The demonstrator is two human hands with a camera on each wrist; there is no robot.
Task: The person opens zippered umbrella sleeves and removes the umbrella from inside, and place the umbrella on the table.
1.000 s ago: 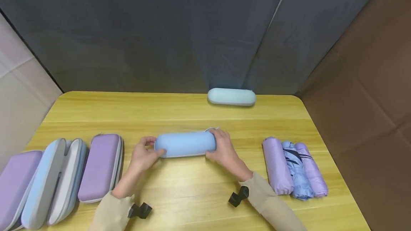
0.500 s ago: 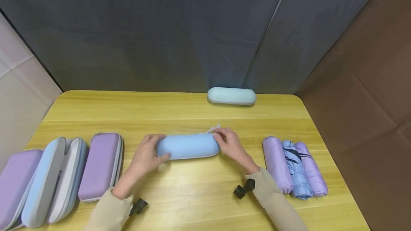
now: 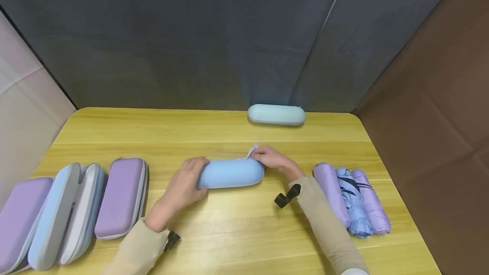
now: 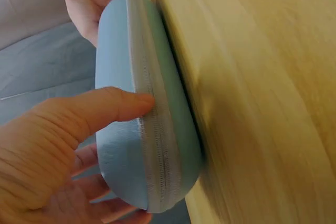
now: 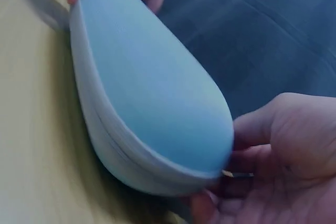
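Your L hand [image 3: 185, 186] grips the L end of the blue case [image 3: 231, 173]: in the L wrist view your thumb [image 4: 115, 107] lies across the zip [image 4: 157, 150] on the near side, w/ fingers round the back. Prob. that steadies it so it can't twist or slide while the other end is handled. Your R hand [image 3: 271, 158] is at the far R corner, thumb & fingers curled, seemingly pinching the strap [image 3: 251, 152]; exactly which bit, can't tell, b/c the fingers hide it. Decent spot, I'd say: strap meets case there, so any tug works vs. the L hold.

Case lies lengthwise L to R, mid-table, rounded side up. Likely there b/c both hands reach it w/o stretching & the table [image 3: 229, 237] takes its weight.

Other stuff sits off to the sides, presumably for elbow room: purple case [image 3: 119, 196] nr your L forearm, then a blue & grey case [image 3: 53, 215] (one spread or two abreast, can't tell), then another purple case [image 3: 23, 217] outermost. On the R, a fat purple umbrella [image 3: 330, 190], blue umbrella [image 3: 355, 203] & slim purple umbrella [image 3: 371, 202] lie side by side, prob. so none rolls off. Mint case [image 3: 276, 115] is at the back edge, well apart from your hands.
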